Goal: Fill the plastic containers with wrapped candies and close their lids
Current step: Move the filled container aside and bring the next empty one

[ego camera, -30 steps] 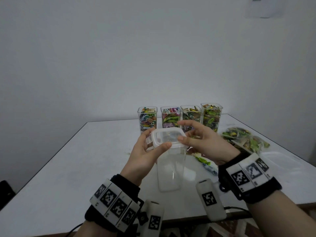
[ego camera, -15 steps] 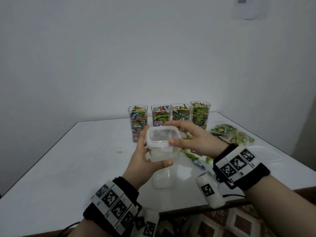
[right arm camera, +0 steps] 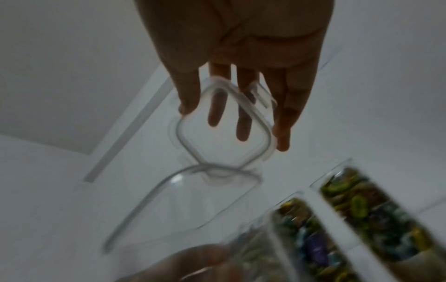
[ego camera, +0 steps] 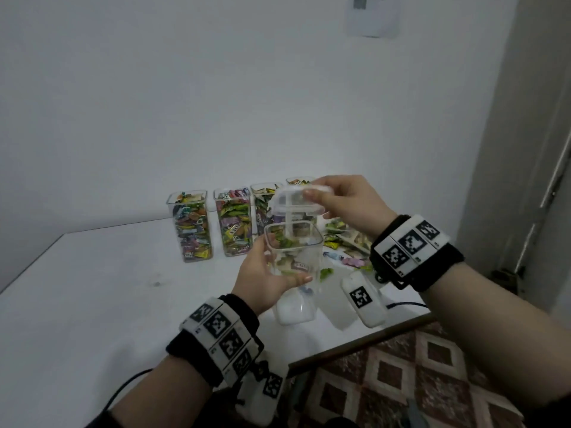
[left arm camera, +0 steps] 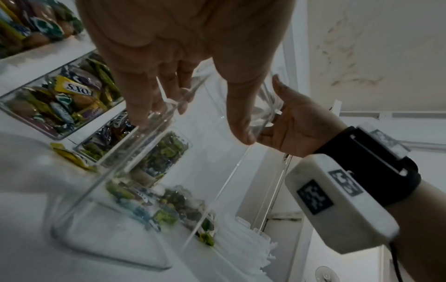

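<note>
Now lid [ego camera: 295, 201] in right hand [ego camera: 346, 206], above container [ego camera: 293, 267]

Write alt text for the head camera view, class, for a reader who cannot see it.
A person's right hand lifts a clear lid just above an empty clear container gripped by the left hand over a white table. Behind stand open containers of wrapped candies, with loose candies to the right.
</note>
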Demonstrator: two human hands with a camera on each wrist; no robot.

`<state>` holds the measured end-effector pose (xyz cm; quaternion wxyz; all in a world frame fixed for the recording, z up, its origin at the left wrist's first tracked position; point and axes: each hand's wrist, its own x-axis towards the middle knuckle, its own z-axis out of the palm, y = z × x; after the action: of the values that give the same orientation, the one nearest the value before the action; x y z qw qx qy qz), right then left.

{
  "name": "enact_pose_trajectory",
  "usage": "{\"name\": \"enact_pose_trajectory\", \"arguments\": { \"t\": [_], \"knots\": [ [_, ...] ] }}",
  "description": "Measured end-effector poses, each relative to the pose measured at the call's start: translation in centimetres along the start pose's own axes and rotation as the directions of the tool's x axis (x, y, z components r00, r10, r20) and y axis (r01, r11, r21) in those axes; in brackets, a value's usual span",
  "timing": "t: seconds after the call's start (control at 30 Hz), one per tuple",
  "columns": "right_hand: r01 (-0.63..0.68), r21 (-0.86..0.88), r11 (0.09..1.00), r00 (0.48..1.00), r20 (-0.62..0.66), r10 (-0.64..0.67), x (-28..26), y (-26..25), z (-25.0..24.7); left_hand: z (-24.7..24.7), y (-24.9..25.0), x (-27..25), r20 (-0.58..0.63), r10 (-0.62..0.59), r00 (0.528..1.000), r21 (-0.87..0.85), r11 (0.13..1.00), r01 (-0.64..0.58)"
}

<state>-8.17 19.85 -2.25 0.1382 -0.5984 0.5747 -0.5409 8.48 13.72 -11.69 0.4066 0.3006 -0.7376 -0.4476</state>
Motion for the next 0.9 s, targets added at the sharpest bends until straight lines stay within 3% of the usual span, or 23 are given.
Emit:
{"name": "enact_pose_trajectory", "arguments": {
  "t": [0.1,0.2,0.37,0.53,0.6,0.73,0.9],
  "knots": [
    [-0.030,-0.011,0.999,0.975,-0.222,0.027,1.2,1.6,-2.9,1.1,0.0,1.0,0.013,-0.025,1.000,-0.027,0.999,0.025],
    [-0.119,-0.084,0.989,0.942,-0.324,0.086,1.8,3.9,-6.5,1.8,-0.1,1.8,0.027,-0.041,0.999,-0.047,0.998,0.042],
    [-0.462,-0.345,0.817,0.885,-0.238,0.400,1.3,8.6,-10.9,2.2,-0.4,2.8,0.019,-0.083,0.996,-0.033,0.996,0.084],
    [-0.597,-0.531,0.601,0.778,-0.200,0.596,0.2,11.9,-12.2,2.8,-0.6,3.8,0.007,-0.107,0.994,-0.007,0.994,0.107],
    [-0.588,-0.605,0.537,0.762,-0.190,0.620,-0.1,12.5,-12.4,3.0,-0.7,4.1,-0.003,-0.105,0.994,0.004,0.994,0.105],
    [-0.510,-0.688,0.516,0.782,-0.122,0.611,-0.1,13.1,-12.5,3.1,-0.7,4.4,-0.007,-0.113,0.994,0.014,0.993,0.113],
    [-0.340,-0.848,0.407,0.787,-0.020,0.616,0.1,12.8,-12.0,3.1,-0.5,4.4,-0.007,-0.116,0.993,0.033,0.993,0.116]
  ]
}}
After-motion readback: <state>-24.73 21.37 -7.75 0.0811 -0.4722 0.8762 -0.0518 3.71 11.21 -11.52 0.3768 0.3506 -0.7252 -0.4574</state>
